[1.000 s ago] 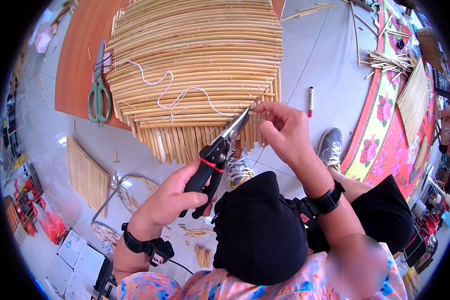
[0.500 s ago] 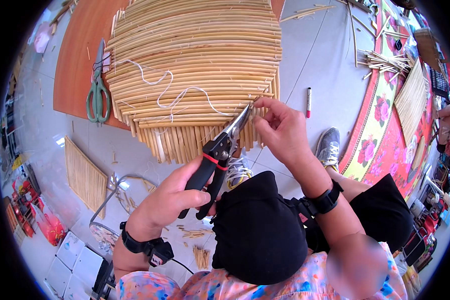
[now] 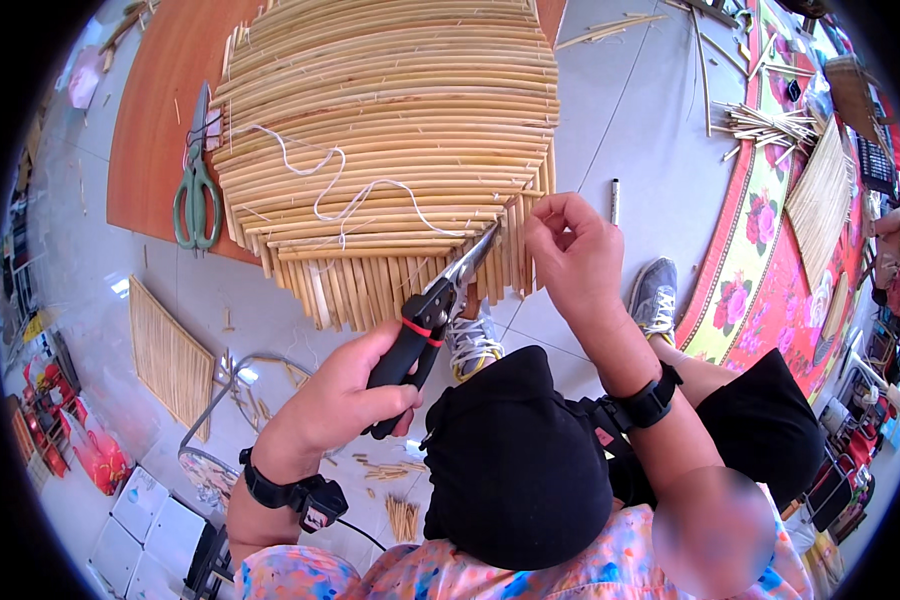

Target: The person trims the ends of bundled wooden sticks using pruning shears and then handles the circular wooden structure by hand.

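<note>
Drew right fingers [image 3: 562, 208], curled together, toward three o'clock. Clamps left fingers [image 3: 370, 348] on pruning shears [image 3: 422, 312] to reach stick panel [image 3: 390, 110].

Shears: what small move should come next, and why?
Probably ease the shears back from the panel: the left hand grips them, the blades look nearly closed and reach over the panel's near edge, and the right hand is close by.

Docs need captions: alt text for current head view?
A person's left grip holds black-handled shears, blades over the lower right of a pale stick mat, the right grip nearby. Green-handled scissors lie left of the mat on a brown table.
</note>
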`<action>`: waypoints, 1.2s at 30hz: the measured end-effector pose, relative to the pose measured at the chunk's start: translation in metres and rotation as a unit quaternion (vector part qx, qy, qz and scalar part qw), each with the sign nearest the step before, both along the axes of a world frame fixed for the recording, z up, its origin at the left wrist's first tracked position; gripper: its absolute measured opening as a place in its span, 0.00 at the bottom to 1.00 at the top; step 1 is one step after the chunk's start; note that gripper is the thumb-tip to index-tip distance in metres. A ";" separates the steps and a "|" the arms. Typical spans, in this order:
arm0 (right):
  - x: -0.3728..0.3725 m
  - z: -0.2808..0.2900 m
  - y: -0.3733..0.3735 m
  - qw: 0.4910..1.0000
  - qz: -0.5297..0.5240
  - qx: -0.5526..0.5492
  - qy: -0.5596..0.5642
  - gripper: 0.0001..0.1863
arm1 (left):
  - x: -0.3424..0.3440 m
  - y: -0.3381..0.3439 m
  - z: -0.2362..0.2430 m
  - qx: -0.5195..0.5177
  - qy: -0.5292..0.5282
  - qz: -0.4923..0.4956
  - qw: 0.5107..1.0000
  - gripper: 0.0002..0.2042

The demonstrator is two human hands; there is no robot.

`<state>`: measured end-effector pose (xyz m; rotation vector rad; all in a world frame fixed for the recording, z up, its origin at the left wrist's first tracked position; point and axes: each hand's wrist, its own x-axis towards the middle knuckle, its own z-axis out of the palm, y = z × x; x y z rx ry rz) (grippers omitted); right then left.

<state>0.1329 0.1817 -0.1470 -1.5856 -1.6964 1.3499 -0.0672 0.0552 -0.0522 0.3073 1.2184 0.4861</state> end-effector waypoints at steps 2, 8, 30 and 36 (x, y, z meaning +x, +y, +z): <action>-0.001 -0.001 0.003 0.999 -0.009 0.039 -0.007 0.06 | -0.002 -0.003 0.001 0.012 -0.014 -0.001 1.000 0.28; -0.009 0.000 0.007 0.992 0.053 0.079 -0.077 0.08 | -0.002 -0.008 0.003 0.013 -0.041 0.034 0.998 0.31; 0.006 -0.005 0.006 0.990 0.020 0.121 -0.064 0.09 | 0.009 0.002 0.008 -0.003 -0.065 0.060 0.996 0.29; 0.009 -0.013 0.013 0.996 -0.020 0.075 -0.054 0.17 | 0.019 0.001 0.011 -0.001 -0.056 0.077 0.995 0.28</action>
